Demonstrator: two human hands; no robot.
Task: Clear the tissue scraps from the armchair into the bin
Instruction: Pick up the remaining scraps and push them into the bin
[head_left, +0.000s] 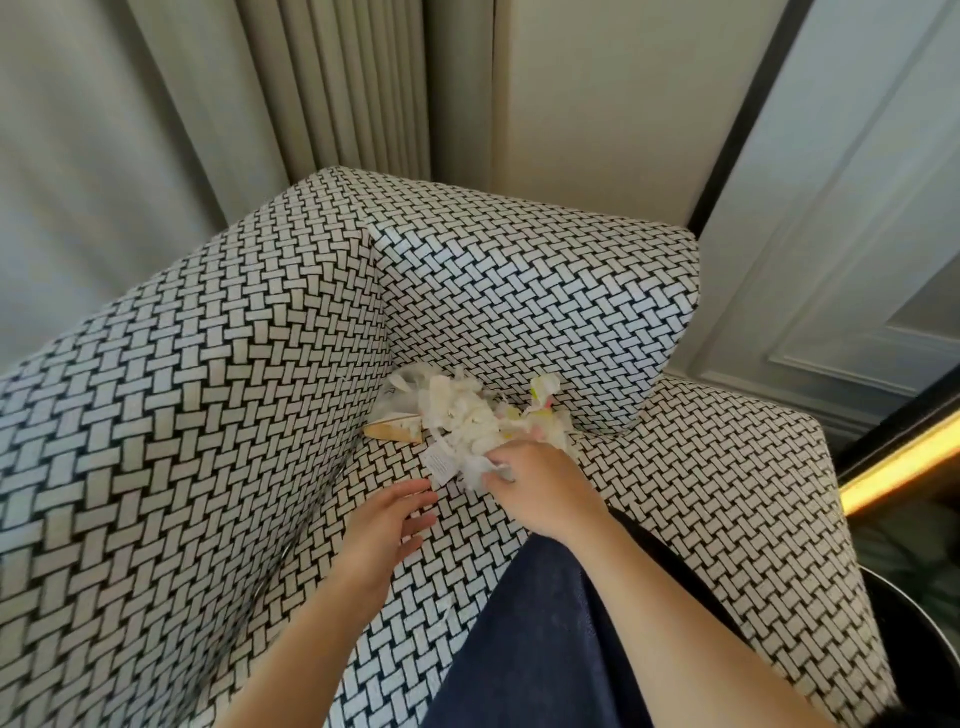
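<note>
Tissue scraps (467, 410) lie heaped in the back corner of the armchair (208, 415) seat. They look light and loose, so a handful pinched too thin would likely shed bits onto the seat or floor on the way to what seems to be the bin (914, 618), its dark rim low on the right. The right hand (540, 488) curls into the pile's near edge, gripping some. The left hand (384, 525), fingers straight and holding nothing, hovers just beside the pile.
</note>
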